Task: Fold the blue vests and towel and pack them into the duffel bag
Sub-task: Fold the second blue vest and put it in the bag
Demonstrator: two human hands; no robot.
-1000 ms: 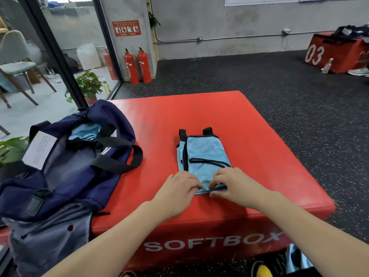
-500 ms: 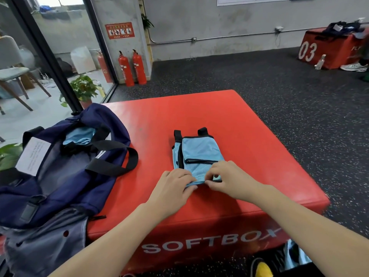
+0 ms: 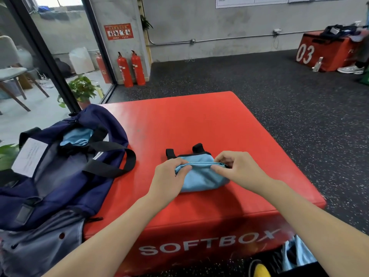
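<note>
On top of the red soft box (image 3: pixel 199 120), toward its near edge, lies a light-blue vest (image 3: pixel 201 176) with black trim, partly folded over on itself so that its near half is doubled up toward the far half. Two black straps stick out from its far edge at about 12 o'clock. The left hand (image 3: pixel 169 176) pinches the folded edge of the vest at its 9 o'clock end, thumb and fingers curled onto the cloth. The right hand (image 3: pixel 237 168) pinches the same edge at the 3 o'clock end, its fingers likewise curled around the fabric. Both grips are clamped on the vest, and the raised edge runs straight between them.

At 9 o'clock from the vest, half on the worktop and half hanging off its left side, sits the navy duffel bag (image 3: pixel 60 172), its top open and its black handles (image 3: pixel 111 156) draped across the opening. A piece of light-blue cloth (image 3: pixel 76 136) shows inside the bag at its far end. A white tag (image 3: pixel 30 156) lies on the bag's left side.

Against the far wall at 11 o'clock stand two red fire extinguishers (image 3: pixel 131 68).
</note>
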